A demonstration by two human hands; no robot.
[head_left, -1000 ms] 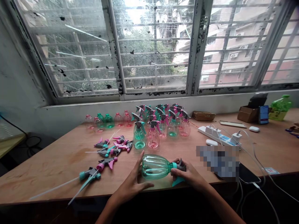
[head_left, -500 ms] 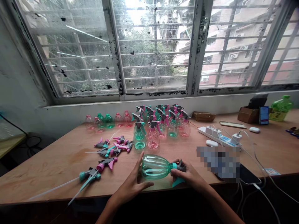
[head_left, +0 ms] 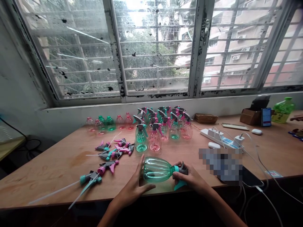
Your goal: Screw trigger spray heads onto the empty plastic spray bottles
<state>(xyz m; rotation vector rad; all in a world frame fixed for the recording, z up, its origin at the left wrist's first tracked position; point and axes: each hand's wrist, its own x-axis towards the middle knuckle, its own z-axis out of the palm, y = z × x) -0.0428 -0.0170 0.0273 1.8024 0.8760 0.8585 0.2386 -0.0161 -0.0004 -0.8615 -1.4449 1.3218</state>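
Green spray bottle [head_left: 157, 170], which we hold sideways above the worktop's [head_left: 56, 176] edge, has loose trigger heads [head_left: 111, 164] at left. Our left hand [head_left: 135, 186], half-open, cups its base; our right hand [head_left: 190, 177], curled closed, grips its spray head [head_left: 183, 169]; a white power strip [head_left: 226, 140] lies farther right.

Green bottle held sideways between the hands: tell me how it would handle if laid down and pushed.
The green bottle would probably roll, its sides being rounded, though the teal trigger jutting from the sprayer head may stop it. It is likely light for its size: its see-through walls show no liquid. Those smooth, shiny walls could also feel slippery.
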